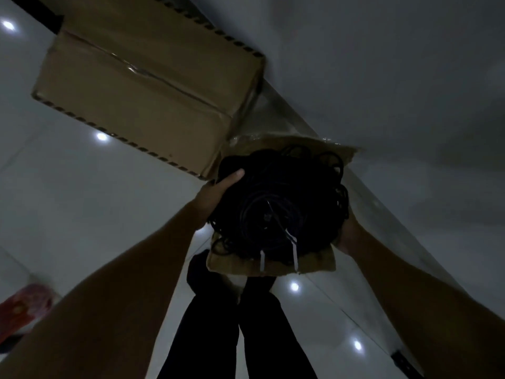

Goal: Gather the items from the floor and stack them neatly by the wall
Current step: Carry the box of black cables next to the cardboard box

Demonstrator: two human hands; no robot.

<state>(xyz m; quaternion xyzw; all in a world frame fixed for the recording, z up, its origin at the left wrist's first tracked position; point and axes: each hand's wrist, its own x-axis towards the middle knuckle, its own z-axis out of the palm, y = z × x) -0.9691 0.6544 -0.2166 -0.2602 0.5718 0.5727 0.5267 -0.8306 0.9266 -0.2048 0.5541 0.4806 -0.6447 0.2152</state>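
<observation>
Your left hand [218, 192] grips the left side of a bundle of black coiled cables [278, 206], thumb laid over the top of the coil and the remaining fingers hidden beneath it. Your right hand [348, 236] cups the bundle's right side from below; only the heel of the hand and the wrist show, so how its fingers lie cannot be told. The cables rest on a flat brown cardboard piece [273, 265] that you carry with them, its near edge projecting toward you below the coil. Two white tie ends [295, 253] hang from the near part of the coil over that cardboard edge. Bundle and cardboard are held above the glossy pale floor [82, 201], close to the grey wall [396, 77] at the right. Just beyond the bundle, a large taped cardboard box [147, 91] stands on the floor, its far right corner against the foot of the wall. Your dark-trousered legs [235, 329] appear below the load. At the floor's left edge lies a blurred red object [24, 305].
</observation>
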